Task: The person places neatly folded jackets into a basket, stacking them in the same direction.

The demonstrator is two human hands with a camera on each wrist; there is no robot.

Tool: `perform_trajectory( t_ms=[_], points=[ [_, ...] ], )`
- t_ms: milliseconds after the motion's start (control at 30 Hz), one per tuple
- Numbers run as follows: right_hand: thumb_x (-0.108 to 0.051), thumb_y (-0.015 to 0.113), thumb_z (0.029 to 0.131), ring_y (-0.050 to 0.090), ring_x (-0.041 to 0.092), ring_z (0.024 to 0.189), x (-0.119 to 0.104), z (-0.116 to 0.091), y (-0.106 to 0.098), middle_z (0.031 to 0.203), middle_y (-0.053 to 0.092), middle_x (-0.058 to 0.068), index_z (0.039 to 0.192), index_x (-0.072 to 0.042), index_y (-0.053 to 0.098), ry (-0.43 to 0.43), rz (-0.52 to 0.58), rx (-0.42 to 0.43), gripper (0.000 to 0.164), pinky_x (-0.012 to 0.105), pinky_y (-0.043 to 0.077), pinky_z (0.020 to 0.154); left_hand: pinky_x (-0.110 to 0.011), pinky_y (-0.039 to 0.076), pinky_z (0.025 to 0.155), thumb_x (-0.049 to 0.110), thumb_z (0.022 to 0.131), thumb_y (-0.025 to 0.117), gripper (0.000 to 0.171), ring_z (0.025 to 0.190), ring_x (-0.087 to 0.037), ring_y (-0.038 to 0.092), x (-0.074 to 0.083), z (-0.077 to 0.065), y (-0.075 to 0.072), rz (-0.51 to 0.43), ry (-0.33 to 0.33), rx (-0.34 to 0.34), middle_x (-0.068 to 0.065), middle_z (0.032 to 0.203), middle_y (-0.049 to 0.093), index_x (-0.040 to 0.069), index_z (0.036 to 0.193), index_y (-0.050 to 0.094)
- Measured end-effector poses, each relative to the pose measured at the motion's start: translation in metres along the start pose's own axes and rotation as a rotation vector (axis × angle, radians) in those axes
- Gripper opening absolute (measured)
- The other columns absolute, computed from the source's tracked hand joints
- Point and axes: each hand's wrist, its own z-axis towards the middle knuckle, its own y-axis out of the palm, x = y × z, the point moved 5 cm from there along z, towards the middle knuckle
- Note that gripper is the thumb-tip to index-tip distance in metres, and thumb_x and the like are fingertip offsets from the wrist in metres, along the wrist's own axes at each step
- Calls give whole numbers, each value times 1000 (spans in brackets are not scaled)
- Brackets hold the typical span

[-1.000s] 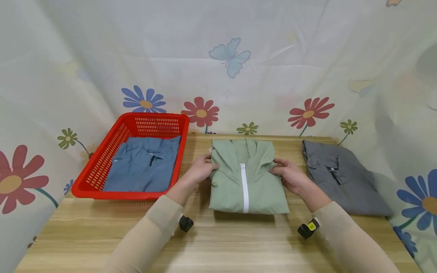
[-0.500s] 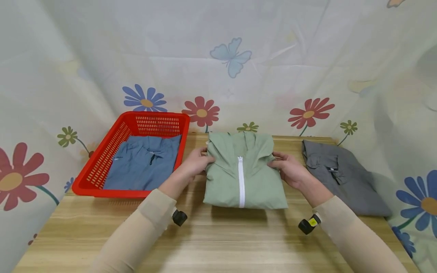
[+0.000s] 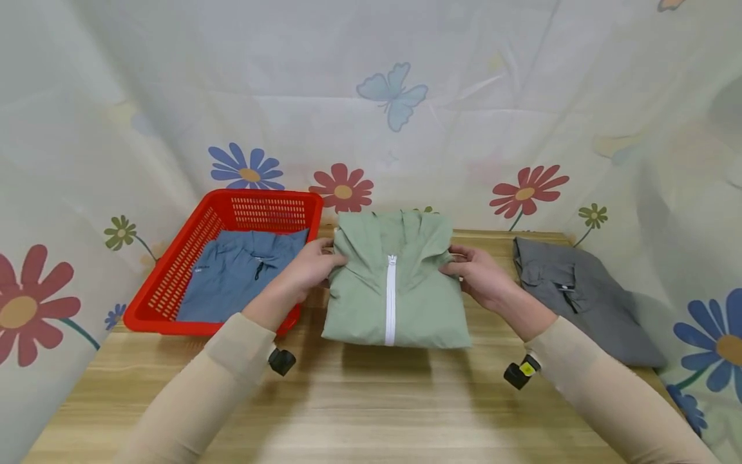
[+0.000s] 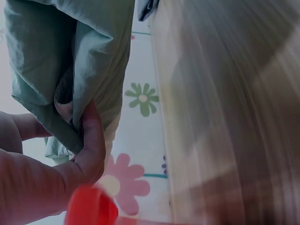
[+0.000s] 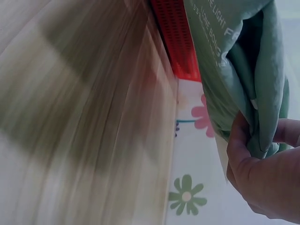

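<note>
Between both hands is a folded light green jacket (image 3: 362, 303) with a white front zipper, held above the table with its shadow beneath it. My left hand (image 3: 313, 265) pinches its left edge; the left wrist view shows thumb and fingers (image 4: 93, 140) closed on the layered cloth. On the opposite edge my right hand (image 3: 478, 276) pinches the fabric in the same manner. White print shows on the underside of the jacket (image 5: 220, 70) in the right wrist view. Left of it stands a red plastic basket (image 3: 174, 332), in which a folded blue garment (image 3: 240, 277) lies.
A folded dark grey garment (image 3: 585, 303) lies at the right of the wooden table (image 3: 371, 412). A white curtain (image 3: 278, 90) printed with flowers and butterflies surrounds the table at the back and sides. The left forearm overlaps the basket's front right corner.
Both hands have lifted the green jacket and carried it leftward, toward the red basket. Its shadow on the table has shifted left too. Basket and grey garment stay where they were.
</note>
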Motion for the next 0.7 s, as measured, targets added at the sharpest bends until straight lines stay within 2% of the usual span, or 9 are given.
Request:
perform_trajectory(
  t_ms=[133,400,567,700],
  points=[
    [-2,55,101,50,26,122,-8,5,12,146,41,24,158,6,22,-15,-8,-2,66,32,53,90,-47,51,101,19,103,57,72,122,-35,58,3,-3,-13,7,-7,-5,-20,150,45,-1,161,19],
    [3,57,98,53,24,115,-22,20,38,134,50,18,154,6,32,-27,16,12,61,37,52,92,-40,58,89,20,104,56,69,113,-29,63,8,-6,-41,23,-17,-3,-18,150,45,0,161,22],
    [4,58,97,53,25,114,-30,29,56,130,52,17,154,5,33,-17,20,14,63,43,50,97,-47,54,96,20,104,56,69,120,-34,57,8,-12,-59,56,-28,16,-19,153,41,1,162,22],
    [4,61,95,54,25,113,-34,35,66,126,53,16,154,4,34,-12,6,26,64,43,51,95,-50,51,100,19,105,56,70,123,-35,54,6,-15,-71,75,-25,16,-20,155,39,1,162,19]
  ],
)
